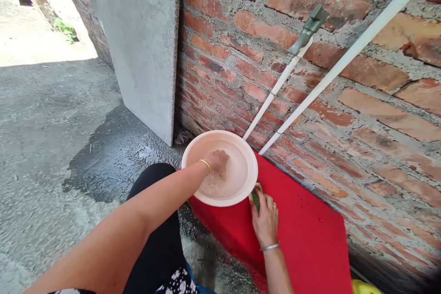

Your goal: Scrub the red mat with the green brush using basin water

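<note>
- Grey concrete ground (41, 147) is seen at the left, with a wet patch (106, 161) spread near the foot of a grey slab (144, 46).
- The left arm (138, 225) is stretched forward from the lower left, passed over a dark-clad knee (155, 179) and over the near left rim of the basin (223, 202).
- The left hand (218, 161) is lowered inside the basin, back upward and fingers bent down; whether anything is grasped there cannot be told. A gold bangle (206, 166) is worn at its wrist.
- Water (239, 170) is held in the pale, round basin, which is set upright on the far end of a red surface (306, 243).
- A green block (255, 198) is placed just beside the basin's near right rim, ahead of the right palm and partly covered by the fingers.
- The block is gripped by the right hand (265, 220), thumb on the left and fingers on the right; the forearm is extended from below.
- White pipes (347, 60) are seen against the brick wall (379, 147) at the right.
</note>
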Demonstrator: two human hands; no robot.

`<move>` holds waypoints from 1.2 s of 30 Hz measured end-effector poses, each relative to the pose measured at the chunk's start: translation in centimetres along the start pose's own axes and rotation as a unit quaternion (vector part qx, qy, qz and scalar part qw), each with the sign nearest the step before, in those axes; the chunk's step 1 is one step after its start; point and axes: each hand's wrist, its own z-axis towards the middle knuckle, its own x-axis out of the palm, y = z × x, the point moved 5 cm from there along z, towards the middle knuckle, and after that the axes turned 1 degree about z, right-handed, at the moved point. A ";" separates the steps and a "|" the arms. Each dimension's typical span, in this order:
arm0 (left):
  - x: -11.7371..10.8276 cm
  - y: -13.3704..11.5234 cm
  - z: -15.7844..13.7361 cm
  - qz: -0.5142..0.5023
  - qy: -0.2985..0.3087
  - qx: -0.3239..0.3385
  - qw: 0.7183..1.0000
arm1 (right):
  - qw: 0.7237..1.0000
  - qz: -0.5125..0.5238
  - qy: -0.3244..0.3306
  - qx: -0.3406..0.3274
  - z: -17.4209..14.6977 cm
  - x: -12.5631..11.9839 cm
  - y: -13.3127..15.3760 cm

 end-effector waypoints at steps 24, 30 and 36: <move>-0.1 -0.1 -0.1 0.003 -0.007 0.000 1.000 | 0.994 -0.079 -0.029 0.072 3.3 -1.3 -5.2; 0.1 -0.1 0.4 0.000 -0.004 -0.001 1.000 | 0.993 0.066 0.066 -0.074 -6.8 -2.3 -4.5; 0.0 -0.2 0.5 -0.016 -0.007 -0.006 1.000 | 0.988 0.013 0.014 0.151 -10.6 -7.1 -17.8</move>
